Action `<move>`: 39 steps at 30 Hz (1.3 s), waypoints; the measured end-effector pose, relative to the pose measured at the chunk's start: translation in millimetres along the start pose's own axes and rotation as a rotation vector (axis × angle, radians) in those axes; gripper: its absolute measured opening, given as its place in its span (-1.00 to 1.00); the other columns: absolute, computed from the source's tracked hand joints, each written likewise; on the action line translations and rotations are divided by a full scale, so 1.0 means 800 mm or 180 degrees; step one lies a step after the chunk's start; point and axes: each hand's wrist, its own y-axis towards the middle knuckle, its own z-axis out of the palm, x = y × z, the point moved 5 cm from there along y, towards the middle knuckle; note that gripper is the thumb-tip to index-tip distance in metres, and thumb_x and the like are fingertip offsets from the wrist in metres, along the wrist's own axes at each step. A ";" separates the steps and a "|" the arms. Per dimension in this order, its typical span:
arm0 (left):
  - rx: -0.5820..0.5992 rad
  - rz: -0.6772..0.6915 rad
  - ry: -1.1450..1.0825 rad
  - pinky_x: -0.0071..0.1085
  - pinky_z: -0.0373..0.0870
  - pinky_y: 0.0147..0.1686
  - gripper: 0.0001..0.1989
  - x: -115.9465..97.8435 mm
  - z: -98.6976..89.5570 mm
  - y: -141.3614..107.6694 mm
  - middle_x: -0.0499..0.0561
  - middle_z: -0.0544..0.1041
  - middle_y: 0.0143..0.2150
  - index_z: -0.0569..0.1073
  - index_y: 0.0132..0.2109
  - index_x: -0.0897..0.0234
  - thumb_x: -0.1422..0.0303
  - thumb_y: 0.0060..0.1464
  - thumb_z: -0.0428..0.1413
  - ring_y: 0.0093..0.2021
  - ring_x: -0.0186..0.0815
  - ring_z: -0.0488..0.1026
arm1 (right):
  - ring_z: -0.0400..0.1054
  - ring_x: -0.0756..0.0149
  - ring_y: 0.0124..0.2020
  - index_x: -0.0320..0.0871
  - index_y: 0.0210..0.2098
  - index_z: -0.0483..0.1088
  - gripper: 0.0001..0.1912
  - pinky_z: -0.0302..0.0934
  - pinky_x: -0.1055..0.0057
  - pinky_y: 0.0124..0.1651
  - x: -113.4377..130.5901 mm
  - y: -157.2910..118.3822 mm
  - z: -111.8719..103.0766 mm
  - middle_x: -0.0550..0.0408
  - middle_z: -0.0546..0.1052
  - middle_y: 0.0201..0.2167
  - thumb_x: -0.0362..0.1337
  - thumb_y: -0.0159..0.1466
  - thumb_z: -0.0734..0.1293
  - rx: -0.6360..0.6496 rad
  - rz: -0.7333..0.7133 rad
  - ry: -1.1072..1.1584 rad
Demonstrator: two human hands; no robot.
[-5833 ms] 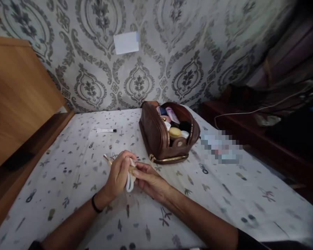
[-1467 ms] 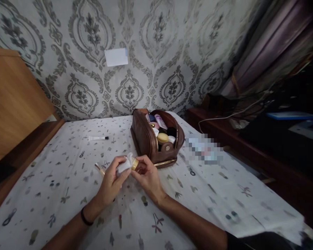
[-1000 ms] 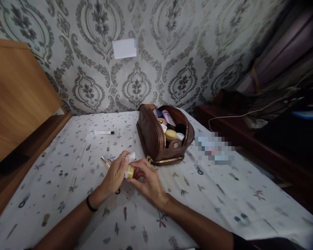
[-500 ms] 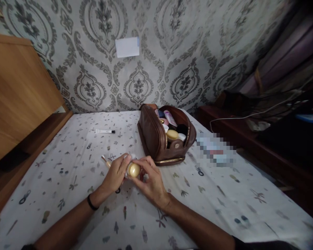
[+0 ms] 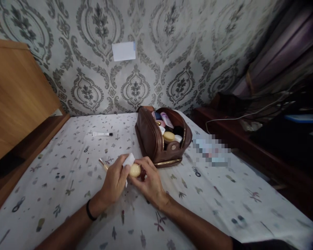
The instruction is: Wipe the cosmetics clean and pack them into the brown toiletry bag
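Note:
My right hand [image 5: 150, 182] is closed around a small container with a round gold cap [image 5: 135, 170]; a dark reddish part shows behind it between my fingers. Pinched in my left hand [image 5: 114, 180] is a white tissue [image 5: 129, 159], its edge against the cap's left side. Beside my left hand lies a slim stick with a gold part [image 5: 104, 165], partly hidden by the fingers. Just beyond my hands stands a brown leather cosmetic bag [image 5: 149, 137], unzipped, with several cosmetics inside, among them a yellow round lid [image 5: 169, 136] and a pinkish tube [image 5: 166, 119].
A white tube with a black cap [image 5: 102, 134] lies on the patterned bedsheet [image 5: 75, 156]. Right of the bag is a blurred-out pale item [image 5: 211, 151]. A wooden cabinet [image 5: 18, 93] borders the left, a dark red ledge [image 5: 224, 133] with a white cable the right.
The tissue has shifted in my left hand, standing up higher above the fingers and hanging below them. The gold cap has turned slightly in my right hand. My view has tilted a little.

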 end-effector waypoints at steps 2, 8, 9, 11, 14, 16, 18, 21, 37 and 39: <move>0.0167 0.0400 0.0227 -0.29 0.42 -0.02 -0.62 -0.006 0.005 -0.003 0.12 0.51 -0.05 0.38 0.16 0.27 0.21 0.37 -0.14 -0.04 -0.21 0.48 | 0.27 0.37 -0.42 -0.12 -0.23 0.42 -0.85 0.24 0.46 -0.40 -0.002 0.000 0.000 0.14 0.35 -0.36 -0.34 0.17 0.39 0.0025 0.0107 -0.0141; 0.0277 0.0866 0.0995 -0.29 0.49 -0.02 -0.57 -0.011 0.016 -0.010 0.16 0.44 0.09 0.35 0.30 0.12 0.32 0.34 -0.08 0.06 -0.18 0.48 | 0.34 0.28 -0.34 -0.13 -0.30 0.39 -0.83 0.26 0.41 -0.30 -0.015 -0.004 0.005 0.11 0.44 -0.36 -0.37 0.08 0.38 -0.0009 0.0192 -0.0203; 0.0289 0.0913 0.0989 -0.30 0.50 -0.01 -0.57 -0.012 0.017 -0.011 0.15 0.44 0.09 0.36 0.29 0.11 0.35 0.34 -0.07 0.07 -0.19 0.48 | 0.36 0.27 -0.34 -0.14 -0.30 0.39 -0.82 0.27 0.40 -0.28 -0.016 -0.004 0.006 0.10 0.46 -0.36 -0.37 0.07 0.38 0.0001 0.0217 -0.0133; 0.0289 0.0977 0.0917 -0.33 0.50 0.01 -0.57 -0.015 0.017 -0.011 0.13 0.46 0.06 0.38 0.28 0.10 0.39 0.33 -0.06 0.06 -0.22 0.49 | 0.36 0.28 -0.35 -0.15 -0.30 0.41 -0.82 0.25 0.40 -0.28 -0.019 -0.004 0.010 0.10 0.50 -0.37 -0.34 0.05 0.38 0.0077 0.0372 0.0052; 0.0163 0.1117 0.0806 -0.37 0.51 0.00 -0.58 -0.020 0.013 -0.010 0.12 0.48 0.05 0.40 0.26 0.09 0.42 0.32 -0.04 0.06 -0.24 0.50 | 0.28 0.35 -0.42 -0.15 -0.33 0.43 -0.84 0.20 0.45 -0.37 -0.022 -0.003 0.015 0.15 0.47 -0.43 -0.26 0.07 0.40 0.0211 0.0722 0.0429; 0.0035 0.1241 0.0723 -0.40 0.51 0.02 -0.58 -0.022 0.009 -0.009 0.12 0.50 0.07 0.43 0.24 0.10 0.45 0.30 -0.03 0.09 -0.26 0.50 | 0.21 0.39 -0.46 -0.15 -0.34 0.44 -0.78 0.14 0.48 -0.42 -0.023 -0.002 0.016 0.20 0.41 -0.48 -0.17 0.08 0.43 0.0257 0.0923 0.0793; -0.0097 0.1341 0.0630 -0.42 0.49 0.06 -0.58 -0.022 0.004 -0.009 0.10 0.52 0.10 0.44 0.22 0.10 0.47 0.29 -0.02 0.11 -0.28 0.50 | 0.14 0.42 -0.49 -0.15 -0.32 0.44 -0.68 0.09 0.50 -0.45 -0.024 -0.002 0.016 0.25 0.35 -0.52 -0.06 0.06 0.47 0.0299 0.1088 0.1164; -0.0215 0.1324 0.0448 -0.42 0.44 0.14 -0.57 -0.014 -0.001 -0.009 0.05 0.53 0.15 0.43 0.23 0.08 0.48 0.28 -0.02 0.15 -0.29 0.48 | 0.11 0.45 -0.49 -0.14 -0.27 0.45 -0.56 0.06 0.49 -0.44 -0.020 -0.002 0.014 0.26 0.33 -0.52 0.02 0.02 0.52 0.0412 0.1260 0.1517; -0.0320 -0.1726 -0.1876 -0.25 0.40 0.19 -0.38 0.043 0.010 -0.009 0.10 0.59 0.11 0.59 0.02 0.21 -0.10 -0.09 0.28 0.23 0.02 0.42 | 0.32 0.36 -0.35 -0.09 -0.05 0.46 -0.59 0.29 0.46 -0.39 0.015 0.012 -0.025 0.04 0.38 -0.20 0.01 0.23 0.43 0.0328 -0.0016 0.0619; -0.0463 -0.2093 -0.2068 -0.28 0.56 -0.05 -0.35 0.047 0.012 -0.016 0.09 0.62 0.04 0.56 0.04 0.18 -0.07 -0.15 0.33 0.08 -0.01 0.53 | 0.32 0.37 -0.39 -0.09 -0.03 0.46 -0.61 0.29 0.44 -0.37 0.020 0.015 -0.033 0.05 0.39 -0.20 0.00 0.26 0.41 0.0359 -0.0131 0.0465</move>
